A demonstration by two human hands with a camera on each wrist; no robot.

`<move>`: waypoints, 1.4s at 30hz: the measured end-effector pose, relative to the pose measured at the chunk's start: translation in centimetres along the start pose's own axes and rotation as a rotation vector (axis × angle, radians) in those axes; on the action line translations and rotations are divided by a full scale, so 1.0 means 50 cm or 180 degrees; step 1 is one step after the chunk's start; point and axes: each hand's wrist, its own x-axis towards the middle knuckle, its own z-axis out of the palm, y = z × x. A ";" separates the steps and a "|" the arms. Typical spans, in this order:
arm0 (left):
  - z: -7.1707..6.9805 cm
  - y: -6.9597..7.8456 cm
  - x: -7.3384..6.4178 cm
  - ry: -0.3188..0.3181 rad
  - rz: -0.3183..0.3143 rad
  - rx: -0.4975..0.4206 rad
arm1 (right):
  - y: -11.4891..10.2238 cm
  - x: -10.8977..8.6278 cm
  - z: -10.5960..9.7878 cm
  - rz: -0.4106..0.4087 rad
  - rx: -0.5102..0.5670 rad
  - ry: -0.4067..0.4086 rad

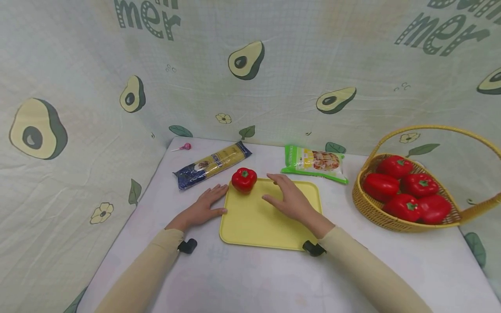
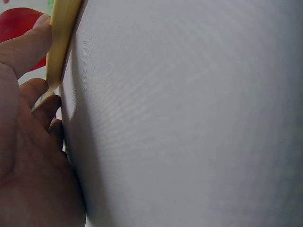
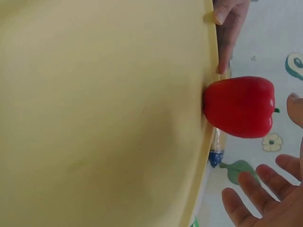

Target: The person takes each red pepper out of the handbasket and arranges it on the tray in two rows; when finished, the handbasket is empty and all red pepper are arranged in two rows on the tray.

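Note:
A red bell pepper (image 1: 244,180) with a green stem stands at the far left corner of a yellow tray (image 1: 270,226); the right wrist view shows the same pepper (image 3: 239,107) upright near the rim. My left hand (image 1: 201,209) lies by the tray's left edge, its thumb and fingertips touching the rim. In the left wrist view that thumb (image 2: 28,47) rests at the tray's edge (image 2: 64,38). Over the tray hovers my right hand (image 1: 291,200), fingers spread and loosely bent, apart from the pepper and holding nothing.
Behind the tray lie a blue-and-gold pasta packet (image 1: 213,165) and a green-and-white food bag (image 1: 315,164). A pink lollipop (image 1: 185,146) is at the far left corner. On the right stands a wicker basket (image 1: 368,213) with a tall handle, holding several red peppers (image 1: 403,208).

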 end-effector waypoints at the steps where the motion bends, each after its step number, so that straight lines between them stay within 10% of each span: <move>1: 0.000 0.000 0.000 -0.0004 0.0001 -0.0002 | 0.002 -0.002 -0.003 0.0000 -0.0011 0.0001; 42: 0.002 -0.002 0.004 0.0014 0.0075 0.0048 | 0.077 -0.115 -0.077 0.0105 0.0038 0.0308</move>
